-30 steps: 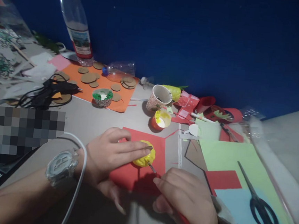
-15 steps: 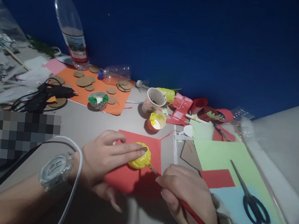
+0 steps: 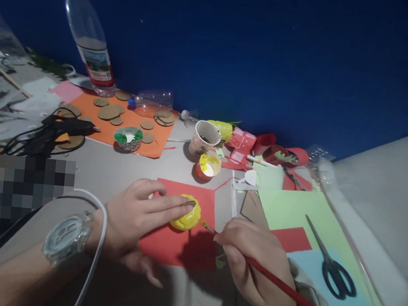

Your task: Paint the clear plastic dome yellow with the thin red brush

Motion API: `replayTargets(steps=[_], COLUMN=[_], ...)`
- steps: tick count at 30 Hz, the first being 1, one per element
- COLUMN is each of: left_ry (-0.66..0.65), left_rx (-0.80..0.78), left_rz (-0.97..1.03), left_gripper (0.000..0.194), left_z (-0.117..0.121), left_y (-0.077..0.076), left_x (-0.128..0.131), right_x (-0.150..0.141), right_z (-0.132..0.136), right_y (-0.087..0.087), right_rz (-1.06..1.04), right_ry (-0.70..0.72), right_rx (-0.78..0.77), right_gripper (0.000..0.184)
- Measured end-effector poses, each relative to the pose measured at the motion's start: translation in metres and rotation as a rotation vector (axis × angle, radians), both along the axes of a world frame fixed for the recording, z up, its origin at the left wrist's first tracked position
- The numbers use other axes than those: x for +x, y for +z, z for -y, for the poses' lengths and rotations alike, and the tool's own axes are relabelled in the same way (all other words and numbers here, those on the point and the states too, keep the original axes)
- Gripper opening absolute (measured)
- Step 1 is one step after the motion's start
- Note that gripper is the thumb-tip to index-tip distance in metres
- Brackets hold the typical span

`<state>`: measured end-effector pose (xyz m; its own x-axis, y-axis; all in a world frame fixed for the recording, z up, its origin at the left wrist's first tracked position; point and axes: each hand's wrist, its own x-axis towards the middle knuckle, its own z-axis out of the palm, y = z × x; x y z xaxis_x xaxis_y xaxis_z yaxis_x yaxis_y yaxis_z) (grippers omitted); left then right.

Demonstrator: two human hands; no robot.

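A round, lobed piece coated in wet-looking yellow paint lies on a red paper sheet. My left hand, with a clear watch on the wrist, rests two outstretched fingertips on top of it, the thumb held apart below. In my right hand is a red-handled paintbrush, pinched near its ferrule. Its yellow-smeared bristles hover just right of the painted piece, a small gap between them. Beyond the sheet stands a small red cup with yellow paint on its inner wall.
Behind are a patterned paper cup with dark liquid, a cup with green paint, cardboard discs on orange paper and a tall bottle. A black glue gun lies left, scissors right. A white cable crosses my left wrist.
The brush has pulled back from the painted piece's edge, to the right, and its bristles now show. My left fingers stay on the piece. The whole view has shifted slightly.
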<state>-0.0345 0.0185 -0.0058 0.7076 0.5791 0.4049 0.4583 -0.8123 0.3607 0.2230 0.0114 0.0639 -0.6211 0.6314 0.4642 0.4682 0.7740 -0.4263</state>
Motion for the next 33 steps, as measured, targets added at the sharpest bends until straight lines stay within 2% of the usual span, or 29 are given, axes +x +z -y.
replayTargets(steps=[4,10,15,22,27,31,33], left_ry=[0.014,0.031,0.014,0.012,0.015,0.028,0.024], left_rx=[-0.01,0.039,-0.009,-0.014,-0.005,0.002,-0.002], left_rz=[-0.017,-0.039,-0.029,-0.009,-0.002,0.012,0.006], left_gripper=[0.096,0.098,0.096,0.092,0.092,0.094,0.098], left_z=[0.0,0.001,0.001,0.0,0.001,0.001,0.001], left_y=[0.0,0.002,0.0,0.001,0.001,0.001,0.001], left_x=[0.0,0.002,0.001,0.0,0.001,0.0,0.0], right_x=[0.0,0.002,0.002,0.0,0.002,-0.003,-0.005], right_z=[-0.002,-0.002,-0.002,-0.001,0.0,0.0,0.002], right_y=[-0.004,-0.002,-0.005,-0.003,-0.005,-0.013,-0.015], right_rz=[-0.087,0.022,-0.113,-0.03,-0.17,-0.16,-0.127], right_ry=[0.029,-0.001,0.034,-0.009,0.148,0.238,0.232], right_rx=[-0.021,-0.044,-0.054,-0.067,-0.051,-0.047,-0.031], right_gripper=[0.032,0.039,0.028,0.037,0.028,0.026,0.025])
